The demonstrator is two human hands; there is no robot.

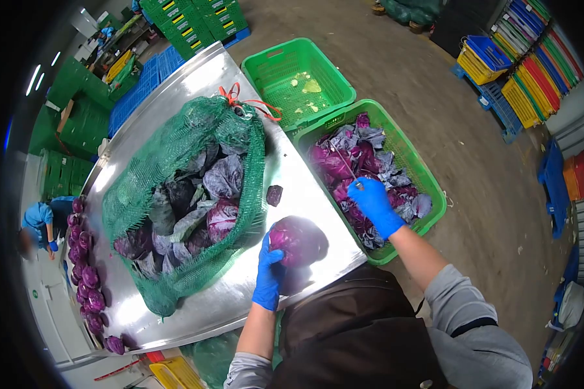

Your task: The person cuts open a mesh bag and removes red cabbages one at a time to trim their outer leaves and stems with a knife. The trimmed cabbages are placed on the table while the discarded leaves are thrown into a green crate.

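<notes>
My left hand (pixel 269 273), in a blue glove, is closed around the side of a trimmed red cabbage (pixel 297 242) at the near edge of the metal table (pixel 321 214). In its blue glove, my right hand (pixel 374 202) grips a knife (pixel 344 162), whose thin blade points away over a green crate (pixel 428 185). Purple outer leaves (pixel 353 146) fill much of that crate. To the left of the cabbage lies an open green net sack (pixel 126 188) with several untrimmed red cabbages (pixel 224 176) inside. A loose piece of leaf (pixel 274 195) rests on the metal between sack and crate.
Another green crate (pixel 282 71) holding a few pale scraps stands beyond the leaf crate. Trimmed cabbages (pixel 89 277) line the table's left edge. A person in blue (pixel 39 217) works beyond them. Stacked green crates (pixel 188 26) are at the back.
</notes>
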